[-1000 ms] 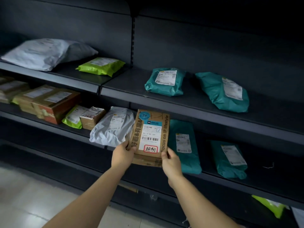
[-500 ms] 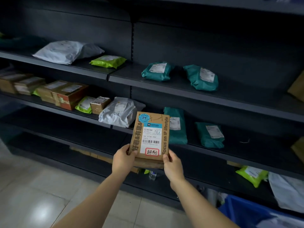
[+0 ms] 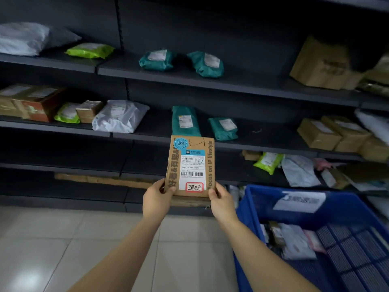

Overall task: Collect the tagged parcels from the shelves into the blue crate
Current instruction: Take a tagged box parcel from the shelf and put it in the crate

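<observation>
A flat brown cardboard parcel (image 3: 190,163) with a white shipping label and a red-bordered handwritten tag is held upright in front of the shelves. My left hand (image 3: 156,198) grips its lower left corner and my right hand (image 3: 221,202) grips its lower right corner. The blue crate (image 3: 347,209) stands on the floor at the lower right, just right of my right forearm, with several parcels lying in its near left part.
Dark metal shelves (image 3: 210,86) hold teal bags (image 3: 205,63), a white bag (image 3: 120,115), green bags (image 3: 90,50) and brown boxes (image 3: 320,65). Loose parcels (image 3: 299,170) lie on the low shelf behind the crate. Pale tiled floor (image 3: 63,249) spreads at the lower left.
The view has pulled back from the shelves and swung right, bringing the blue crate into sight. The parcel stays in both hands, now lower and away from the shelf.
</observation>
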Demonstrator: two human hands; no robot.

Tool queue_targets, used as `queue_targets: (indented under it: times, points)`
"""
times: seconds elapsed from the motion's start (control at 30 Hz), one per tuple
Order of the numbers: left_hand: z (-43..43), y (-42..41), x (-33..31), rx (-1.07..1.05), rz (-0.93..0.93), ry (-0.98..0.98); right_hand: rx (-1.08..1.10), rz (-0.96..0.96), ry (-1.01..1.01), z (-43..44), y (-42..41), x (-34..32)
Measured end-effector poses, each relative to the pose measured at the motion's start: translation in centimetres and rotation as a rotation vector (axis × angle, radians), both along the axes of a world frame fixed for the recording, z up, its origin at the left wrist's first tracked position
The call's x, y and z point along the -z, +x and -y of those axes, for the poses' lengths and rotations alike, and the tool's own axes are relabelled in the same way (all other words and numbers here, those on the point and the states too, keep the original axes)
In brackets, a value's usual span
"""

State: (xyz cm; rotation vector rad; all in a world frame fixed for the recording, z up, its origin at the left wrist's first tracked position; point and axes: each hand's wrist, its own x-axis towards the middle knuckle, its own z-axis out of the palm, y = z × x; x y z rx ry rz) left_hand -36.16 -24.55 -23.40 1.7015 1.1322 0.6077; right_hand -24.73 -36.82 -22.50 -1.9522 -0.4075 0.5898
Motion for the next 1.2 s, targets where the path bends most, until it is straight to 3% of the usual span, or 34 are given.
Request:
queue_targets:
  times: [0.33, 0.77, 1.2]
  points:
    - [11.3, 3.8, 1.2, 0.122, 0.011, -0.048, 0.119, -0.050, 0.044, 13.0, 2.6, 1.5]
    - [31.1, 14.9, 5.1, 0.200, 0.010, -0.172, 0.166, -0.065, 0.009, 33.4, 13.3, 4.4]
    - [37.2, 29.3, 12.6, 0.296, -0.193, -0.269, 0.207, -0.198, -0.115, 40.7, 27.5, 11.0]
